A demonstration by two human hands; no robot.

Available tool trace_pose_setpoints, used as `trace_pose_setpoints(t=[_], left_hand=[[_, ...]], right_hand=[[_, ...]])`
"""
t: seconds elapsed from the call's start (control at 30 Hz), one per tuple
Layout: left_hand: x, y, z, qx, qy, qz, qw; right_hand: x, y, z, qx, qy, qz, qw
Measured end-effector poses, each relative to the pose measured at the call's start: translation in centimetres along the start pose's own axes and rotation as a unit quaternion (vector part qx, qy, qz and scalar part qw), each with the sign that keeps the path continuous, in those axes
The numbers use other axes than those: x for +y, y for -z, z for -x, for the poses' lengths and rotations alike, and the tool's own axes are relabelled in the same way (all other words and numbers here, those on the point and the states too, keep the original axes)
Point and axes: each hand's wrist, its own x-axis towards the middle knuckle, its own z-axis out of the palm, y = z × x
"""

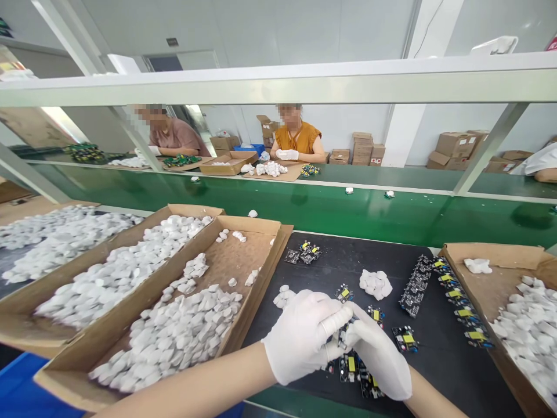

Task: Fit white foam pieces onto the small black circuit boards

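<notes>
My left hand (304,334), in a white glove, has its fingers closed at the middle of a black mat (278,273). Against it presses my gloved right hand (378,351), its fingers closed as well. Between the fingertips shows part of a small circuit board (342,334), mostly covered by the gloves. Several more boards with yellow parts lie around and below the hands, such as one board (405,338) to the right. White lumps (375,284) sit in a cluster beyond my right hand, and a smaller white cluster (284,296) lies beside my left hand.
Cardboard trays of white pieces stand at left, the nearer tray (243,328) beside my left forearm, and another tray (478,255) at right. Rows of boards (416,285) line the mat's right side. Behind runs a green conveyor belt (270,200); two co-workers (300,139) sit beyond it.
</notes>
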Motion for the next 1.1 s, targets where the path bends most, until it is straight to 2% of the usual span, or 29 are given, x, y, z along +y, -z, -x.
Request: trace_pose_setpoints(t=[0.13,0.23,0.37,0.43,0.5,0.63,0.73,0.9,1.0,1.1], left_hand=[[0.1,-0.3,0.2,0.000,0.014,0.033,0.999],[0.0,-0.3,0.3,0.009,0.023,0.044,0.999],[-0.1,-0.4,0.1,0.009,0.026,0.056,0.998],[-0.2,-0.4,0.1,0.001,0.032,0.053,0.998],[-0.3,-0.5,0.2,-0.014,0.036,0.043,0.998],[-0.3,-0.8,0.5,-0.038,0.053,0.068,0.996],[-0.4,-0.7,0.4,-0.031,0.081,0.127,0.988],[-1.2,0.2,0.2,-0.011,0.128,0.225,0.966],[-1.6,0.4,0.2,-0.046,0.148,0.259,0.953],[-1.6,0.2,0.2,-0.081,0.163,0.266,0.947]], right_hand=[[0.8,-0.1,0.4,0.007,-0.005,-0.046,0.999],[1.1,-0.3,0.5,0.040,0.004,-0.043,0.998],[1.6,-0.2,-0.1,0.081,0.038,0.066,0.994],[1.6,-0.1,-0.5,0.082,0.053,0.131,0.987],[1.6,0.0,-0.6,0.074,0.055,0.148,0.985],[1.7,0.1,-0.5,0.056,0.043,0.065,0.995],[1.6,0.0,-0.3,0.047,0.036,0.017,0.998],[-0.2,-0.4,0.0,-0.019,0.017,-0.002,1.000],[-1.2,-0.6,-0.1,-0.043,-0.006,0.009,0.999],[-1.2,-0.7,-0.3,-0.040,-0.043,-0.062,0.996]])
